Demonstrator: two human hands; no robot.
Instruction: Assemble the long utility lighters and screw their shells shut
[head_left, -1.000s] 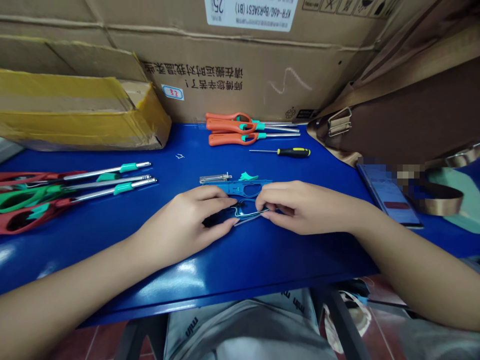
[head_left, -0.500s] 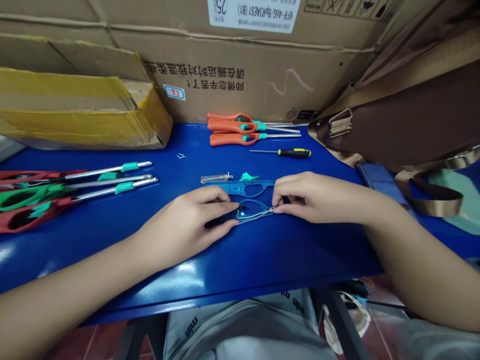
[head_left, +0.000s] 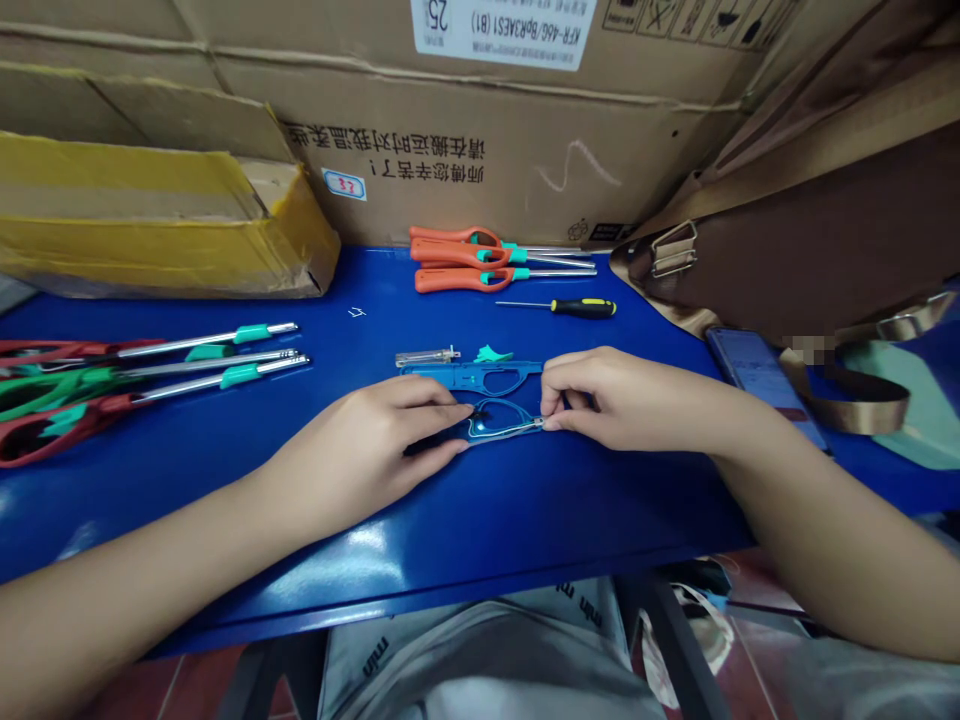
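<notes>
A blue plastic shell half (head_left: 498, 422) of a long lighter lies flat on the blue table (head_left: 525, 520), in front of me. My left hand (head_left: 375, 445) is closed over its left end and pins it down. My right hand (head_left: 611, 398) pinches its right tip with thumb and forefinger. Just behind lies the other blue shell half (head_left: 480, 376), with a small teal trigger piece (head_left: 493, 353) and a short metal part (head_left: 427, 356) beside it.
Several red and green long lighters (head_left: 150, 375) lie at the left. Orange lighters (head_left: 487, 258) and a black-and-yellow screwdriver (head_left: 570, 307) lie at the back. Cardboard boxes (head_left: 480, 130) wall the rear, a yellow-taped box (head_left: 150, 220) is at back left, a brown bag (head_left: 810, 220) and phone (head_left: 754, 375) at right.
My right hand has slid right, from over the shell's middle to its right tip, uncovering the part. The left hand has stayed in place.
</notes>
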